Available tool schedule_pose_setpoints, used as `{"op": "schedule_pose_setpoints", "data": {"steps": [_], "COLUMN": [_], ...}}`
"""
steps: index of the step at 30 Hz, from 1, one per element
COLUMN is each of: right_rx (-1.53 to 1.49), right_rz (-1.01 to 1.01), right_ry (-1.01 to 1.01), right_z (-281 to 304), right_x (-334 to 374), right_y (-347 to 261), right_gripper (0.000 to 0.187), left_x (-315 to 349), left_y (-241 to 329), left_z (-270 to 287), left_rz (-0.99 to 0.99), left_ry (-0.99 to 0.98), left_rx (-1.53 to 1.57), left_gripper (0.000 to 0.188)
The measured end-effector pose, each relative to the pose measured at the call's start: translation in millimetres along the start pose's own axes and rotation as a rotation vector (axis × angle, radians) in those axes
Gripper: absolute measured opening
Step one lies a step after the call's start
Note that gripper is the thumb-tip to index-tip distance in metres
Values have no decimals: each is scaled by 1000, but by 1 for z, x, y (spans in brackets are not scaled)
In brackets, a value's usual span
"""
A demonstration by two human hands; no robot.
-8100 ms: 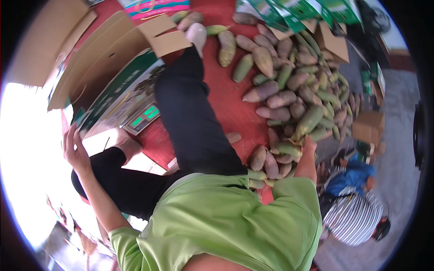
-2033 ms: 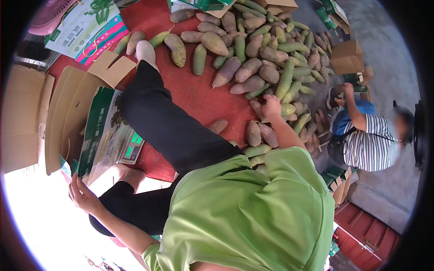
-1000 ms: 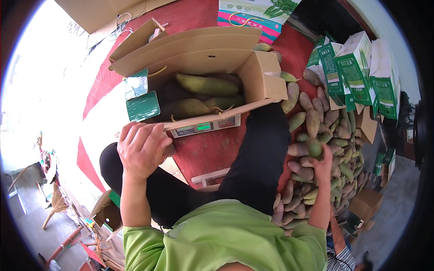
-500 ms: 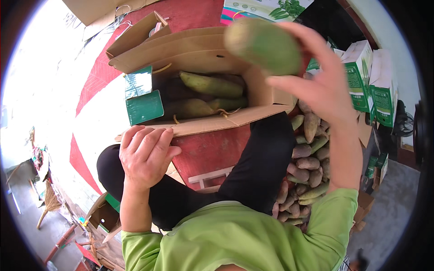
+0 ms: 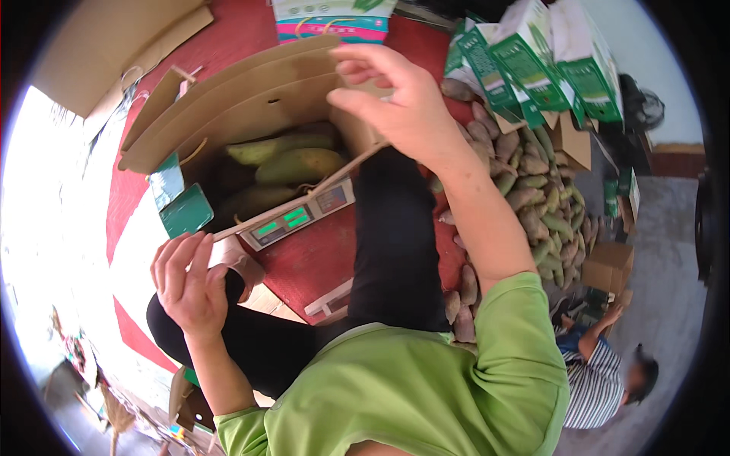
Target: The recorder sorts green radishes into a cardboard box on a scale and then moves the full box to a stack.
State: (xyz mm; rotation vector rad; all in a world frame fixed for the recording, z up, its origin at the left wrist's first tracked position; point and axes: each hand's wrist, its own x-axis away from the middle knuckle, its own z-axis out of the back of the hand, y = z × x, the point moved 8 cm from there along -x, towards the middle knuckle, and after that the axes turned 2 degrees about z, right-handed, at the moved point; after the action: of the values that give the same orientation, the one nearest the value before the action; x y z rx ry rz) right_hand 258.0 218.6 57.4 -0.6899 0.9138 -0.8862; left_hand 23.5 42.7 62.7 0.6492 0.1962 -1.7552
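At left: left hand [image 5: 188, 295], curled at the near rim of the box [image 5: 251, 125]; impossible to say whether clamped on it. Inside the box, over a scale [image 5: 285, 223]: gourds [image 5: 300, 166]. Look heavy, firm, perhaps slippery; best grasped round the thick middle. Above the box's right end: right hand [image 5: 407, 102], fingers apart, holding nothing. Farther right: piled gourds [image 5: 559, 222].

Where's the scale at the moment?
Head view, left of centre: the scale shows along the near edge of the open cardboard box, just left of the person's right leg.
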Motion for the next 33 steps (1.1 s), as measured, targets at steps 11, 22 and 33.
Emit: {"op": "schedule_pose_setpoints", "data": {"steps": [11, 22, 33], "right_rx": [633, 923, 830], "right_rz": [-654, -487, -507], "right_ry": [-473, -970, -662], "right_z": [10, -51, -10], "right_x": [381, 539, 598], "right_y": [241, 240, 264], "right_gripper": [20, 19, 22], "left_x": [-8, -6, 31], "left_y": [100, 208, 239], "left_z": [64, 75, 54], "left_rz": [-254, -216, 135], "left_ry": [134, -476, -870], "left_rx": [1316, 2284, 2217], "left_gripper": [30, 32, 20]}}
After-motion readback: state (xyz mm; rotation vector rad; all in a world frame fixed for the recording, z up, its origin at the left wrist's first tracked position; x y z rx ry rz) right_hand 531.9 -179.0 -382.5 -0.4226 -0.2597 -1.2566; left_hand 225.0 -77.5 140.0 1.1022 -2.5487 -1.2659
